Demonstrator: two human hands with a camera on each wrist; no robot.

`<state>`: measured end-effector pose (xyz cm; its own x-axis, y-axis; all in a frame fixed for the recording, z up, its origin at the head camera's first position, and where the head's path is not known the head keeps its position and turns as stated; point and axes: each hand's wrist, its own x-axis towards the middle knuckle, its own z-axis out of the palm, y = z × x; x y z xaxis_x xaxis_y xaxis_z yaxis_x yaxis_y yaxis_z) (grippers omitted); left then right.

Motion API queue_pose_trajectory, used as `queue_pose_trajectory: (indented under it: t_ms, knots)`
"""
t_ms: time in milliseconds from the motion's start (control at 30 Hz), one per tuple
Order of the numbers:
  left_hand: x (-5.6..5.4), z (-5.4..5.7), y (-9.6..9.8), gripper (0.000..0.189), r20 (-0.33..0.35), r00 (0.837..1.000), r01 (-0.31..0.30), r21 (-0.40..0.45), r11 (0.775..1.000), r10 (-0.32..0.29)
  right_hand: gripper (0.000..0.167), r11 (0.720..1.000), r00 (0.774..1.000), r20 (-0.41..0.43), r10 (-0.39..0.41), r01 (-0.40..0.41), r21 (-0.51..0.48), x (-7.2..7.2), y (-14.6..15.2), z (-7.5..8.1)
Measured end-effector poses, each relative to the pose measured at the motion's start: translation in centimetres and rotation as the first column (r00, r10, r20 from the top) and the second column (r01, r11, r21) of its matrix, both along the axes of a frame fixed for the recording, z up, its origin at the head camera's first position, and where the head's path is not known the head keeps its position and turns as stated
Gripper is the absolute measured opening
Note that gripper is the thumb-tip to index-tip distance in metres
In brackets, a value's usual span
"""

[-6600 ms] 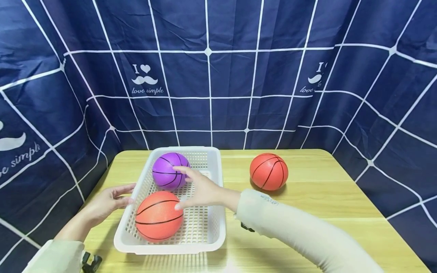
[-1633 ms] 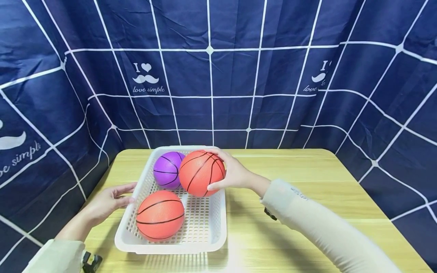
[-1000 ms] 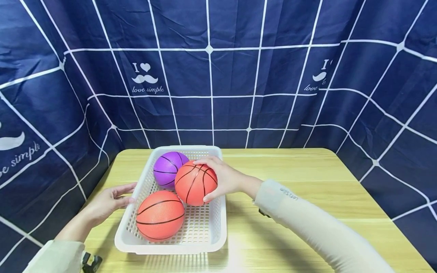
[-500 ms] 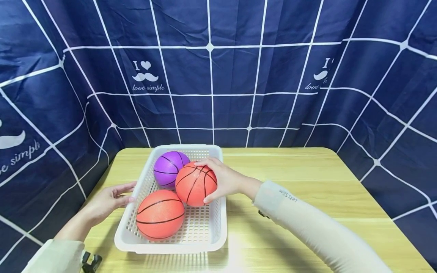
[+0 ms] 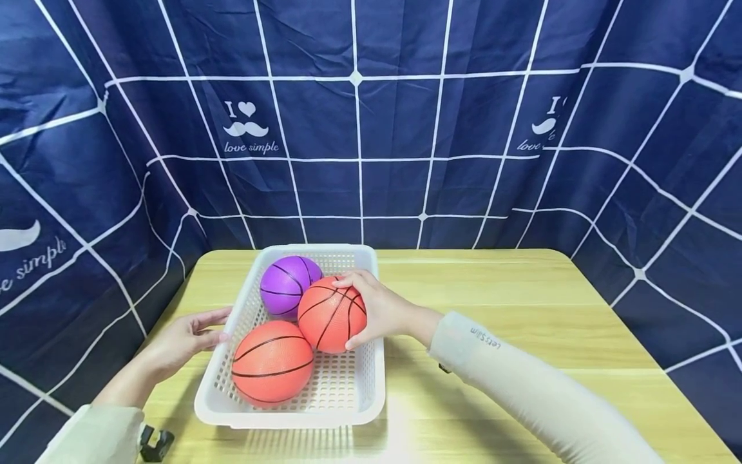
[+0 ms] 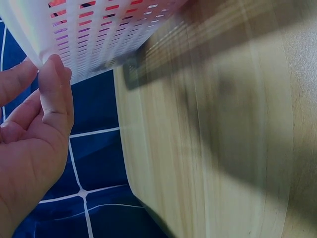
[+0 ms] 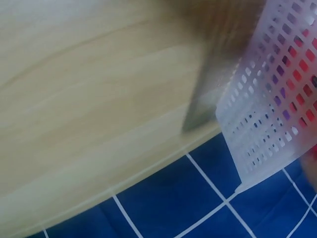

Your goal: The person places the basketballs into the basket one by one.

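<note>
Inside a white plastic basket [image 5: 371, 386] lie a purple toy basketball [image 5: 284, 283], an orange-red basketball [image 5: 272, 374] at the near left, and another orange-red basketball [image 5: 324, 319] at the right. My right hand [image 5: 382, 309] grips that last ball from its right side, thumb below and fingers over the top; the ball sits against the other two. My left hand [image 5: 185, 341] holds the basket's left rim, thumb and fingertips at its edge. In the left wrist view the thumb [image 6: 54, 89] presses the rim. The right wrist view catches only a sliver of hand.
The basket stands on a light wooden table [image 5: 493, 283], left of its middle. A dark blue curtain [image 5: 388, 129] with white lines surrounds the table at the back and sides.
My right hand took the orange-red ball from the table at right, brought it left over the basket and lowered it beside the other two. Over the last second it hardly moves. The left hand stays put.
</note>
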<state>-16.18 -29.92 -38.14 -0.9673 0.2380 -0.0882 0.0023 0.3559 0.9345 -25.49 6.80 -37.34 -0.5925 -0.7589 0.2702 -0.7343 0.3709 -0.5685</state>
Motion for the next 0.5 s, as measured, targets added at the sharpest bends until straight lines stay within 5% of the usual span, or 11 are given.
queue_pose_trajectory:
  t_ms: [500]
  knots:
    - [0.0,0.0,0.0,0.06,0.001,1.0,-0.003,0.001,1.0,0.003,0.096,0.992,0.989,-0.078,-0.129,0.129,-0.009,0.9,0.0,-1.7]
